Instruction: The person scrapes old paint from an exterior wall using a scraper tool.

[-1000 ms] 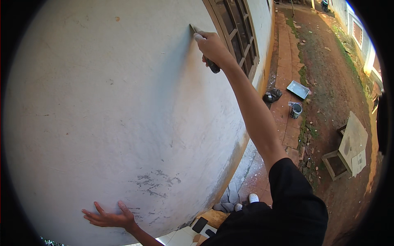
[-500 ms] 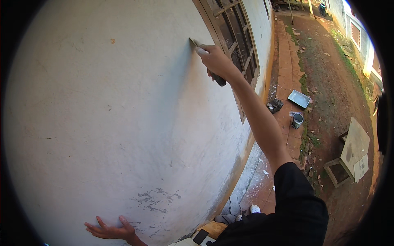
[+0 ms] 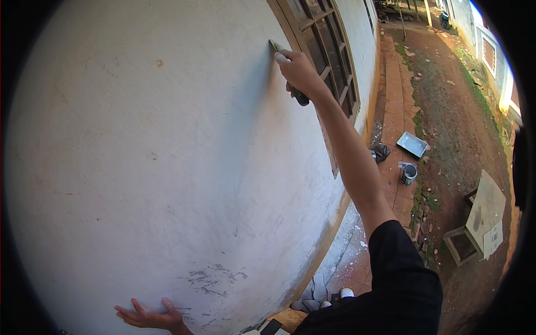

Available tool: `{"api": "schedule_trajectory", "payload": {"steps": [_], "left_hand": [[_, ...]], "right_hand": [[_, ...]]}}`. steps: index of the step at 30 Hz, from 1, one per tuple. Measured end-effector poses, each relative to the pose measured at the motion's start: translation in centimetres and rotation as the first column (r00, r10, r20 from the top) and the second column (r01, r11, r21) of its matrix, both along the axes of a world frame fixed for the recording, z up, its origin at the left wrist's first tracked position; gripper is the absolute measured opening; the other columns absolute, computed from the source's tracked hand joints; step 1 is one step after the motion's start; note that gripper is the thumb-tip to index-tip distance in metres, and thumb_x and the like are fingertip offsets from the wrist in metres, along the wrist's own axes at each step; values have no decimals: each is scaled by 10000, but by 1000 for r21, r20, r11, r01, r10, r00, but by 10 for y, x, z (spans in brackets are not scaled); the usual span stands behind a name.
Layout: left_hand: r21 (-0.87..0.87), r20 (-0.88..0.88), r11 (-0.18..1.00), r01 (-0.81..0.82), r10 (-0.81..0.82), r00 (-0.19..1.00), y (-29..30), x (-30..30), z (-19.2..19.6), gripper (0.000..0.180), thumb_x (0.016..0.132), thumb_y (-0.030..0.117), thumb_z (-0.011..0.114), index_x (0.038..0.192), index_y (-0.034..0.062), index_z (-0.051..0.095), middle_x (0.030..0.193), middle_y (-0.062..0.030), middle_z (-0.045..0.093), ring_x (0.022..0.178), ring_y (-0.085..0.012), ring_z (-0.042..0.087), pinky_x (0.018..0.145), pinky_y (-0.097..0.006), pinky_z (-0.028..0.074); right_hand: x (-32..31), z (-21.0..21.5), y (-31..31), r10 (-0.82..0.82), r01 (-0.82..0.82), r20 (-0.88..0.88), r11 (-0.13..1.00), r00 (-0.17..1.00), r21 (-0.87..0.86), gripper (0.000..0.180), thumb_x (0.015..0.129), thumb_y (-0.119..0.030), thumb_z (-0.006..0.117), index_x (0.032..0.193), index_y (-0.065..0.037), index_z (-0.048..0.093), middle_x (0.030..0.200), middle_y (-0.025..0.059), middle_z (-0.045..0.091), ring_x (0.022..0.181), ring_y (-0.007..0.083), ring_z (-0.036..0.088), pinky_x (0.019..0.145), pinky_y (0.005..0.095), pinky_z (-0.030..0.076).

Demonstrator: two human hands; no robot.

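My right hand (image 3: 300, 72) reaches up the white wall (image 3: 167, 145), its fingers wrapped round a scraper (image 3: 302, 99) with a dark handle. The narrow blade tip meets the wall just left of the wooden window frame (image 3: 290, 28). Most of the handle is covered by my fingers. Low on the left, my left hand (image 3: 146, 318) rests against the wall with its fingers spread, holding nothing. Dark scuffed patches (image 3: 212, 279) mark the paint to the right of it.
On the tiled walkway to the right are a paint tray (image 3: 412, 144), a small paint can (image 3: 408, 174) and a black plastic bag (image 3: 381, 153). A wooden stool-like stand (image 3: 481, 218) lies on the dirt path. White flecks dot the tiles near my feet.
The scraper in my right hand has slid up the wall and slightly right, nearer the window frame. My left hand keeps its place on the wall. The view has shifted a little.
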State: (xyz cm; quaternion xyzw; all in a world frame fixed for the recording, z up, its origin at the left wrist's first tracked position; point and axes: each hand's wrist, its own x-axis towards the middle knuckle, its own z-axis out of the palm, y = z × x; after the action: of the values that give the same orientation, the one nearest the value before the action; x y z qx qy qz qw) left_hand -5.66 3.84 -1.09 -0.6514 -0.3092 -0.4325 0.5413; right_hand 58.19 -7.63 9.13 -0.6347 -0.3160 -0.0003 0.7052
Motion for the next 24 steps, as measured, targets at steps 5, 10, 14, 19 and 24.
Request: {"api": "schedule_trajectory", "payload": {"steps": [5, 10, 14, 19, 24], "left_hand": [[4, 3, 1000, -16, 16, 1000, -4, -8, 3, 748, 1007, 658, 453, 1542, 135, 419, 1687, -209, 275, 1567, -440, 231, 1222, -679, 215], [52, -7, 999, 4, -4, 1000, 3, 5, -1, 758, 1001, 662, 455, 1544, 134, 417, 1693, -208, 266, 1569, -439, 223, 1223, -677, 214], [55, -15, 998, -17, 18, 1000, -6, -4, 6, 754, 1000, 655, 457, 1545, 135, 421, 1694, -206, 265, 1570, -435, 225, 1222, -683, 213], [63, -14, 998, -11, 12, 1000, 2, 1, 1, 747, 999, 651, 455, 1541, 136, 431, 1695, -206, 263, 1573, -432, 221, 1221, -690, 208], [-140, 117, 976, 166, -150, 982, -7, 5, -8, 856, 934, 726, 555, 1507, 95, 478, 1681, -326, 192, 1551, -540, 133, 1178, -732, 118]], "right_hand": [[-11, 7, -4, 72, -72, 21, 997, 997, -7, 490, 1066, -352, 530, 1357, 28, 633, 684, 10, 507, 472, 137, 574, 410, 334, 492], [11, 14, -7, 29, -30, 56, 1000, 998, 2, 493, 1073, -361, 528, 1349, 32, 641, 653, 7, 504, 476, 134, 582, 416, 330, 498], [22, 12, 1, 52, -53, 82, 999, 995, 5, 489, 1072, -346, 515, 1378, 17, 630, 644, 29, 535, 493, 143, 589, 444, 334, 512], [16, -107, -24, 63, -45, 102, 984, 993, -172, 469, 1070, -374, 575, 1392, -45, 663, 635, 47, 575, 481, 130, 550, 445, 339, 475], [32, -134, -10, 37, -24, 85, 988, 996, -154, 475, 1059, -418, 616, 1363, -62, 695, 640, 53, 587, 502, 143, 536, 480, 348, 458]]}}
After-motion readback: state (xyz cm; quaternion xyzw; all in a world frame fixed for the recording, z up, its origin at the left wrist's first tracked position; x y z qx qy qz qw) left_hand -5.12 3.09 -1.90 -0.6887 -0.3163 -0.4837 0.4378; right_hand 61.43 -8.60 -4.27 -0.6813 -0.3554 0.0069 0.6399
